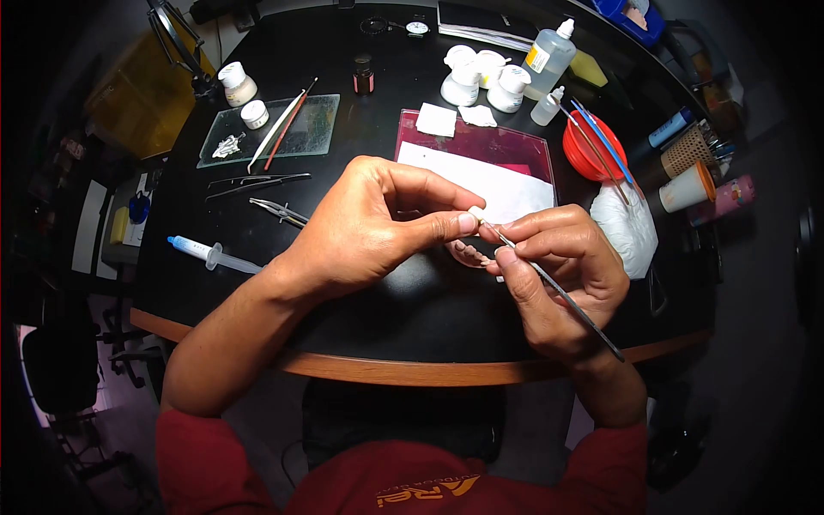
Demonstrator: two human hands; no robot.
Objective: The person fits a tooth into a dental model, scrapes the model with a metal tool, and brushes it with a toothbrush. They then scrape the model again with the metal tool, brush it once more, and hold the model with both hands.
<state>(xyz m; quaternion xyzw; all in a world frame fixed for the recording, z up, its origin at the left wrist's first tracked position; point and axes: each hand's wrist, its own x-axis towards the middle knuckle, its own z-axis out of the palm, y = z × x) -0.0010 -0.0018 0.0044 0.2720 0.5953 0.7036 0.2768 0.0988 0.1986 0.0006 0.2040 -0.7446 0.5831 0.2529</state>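
Near the middle of the view my left hand (369, 223) pinches a small whitish tooth-like piece (477, 213) between thumb and finger. My right hand (562, 266) is closed around a slim metal dental instrument (573, 307), held like a pen. Its tip meets or nearly meets the tooth-like piece; the exact contact is too small to tell. Just below the fingertips lies a dental model (468, 254) with a row of teeth, partly hidden by my right hand. A white paper sheet (481, 184) on a dark red plate (532, 146) lies behind my hands.
Left: a glass slab (313, 129) with brushes, tweezers (257, 178) and a syringe (210, 251). Back: white jars (461, 87), a large clear bottle (549, 64) and a small dark bottle (363, 77). Right: a red bowl (592, 146) and crumpled white tissue (625, 227). The table has a wooden front edge (403, 371).
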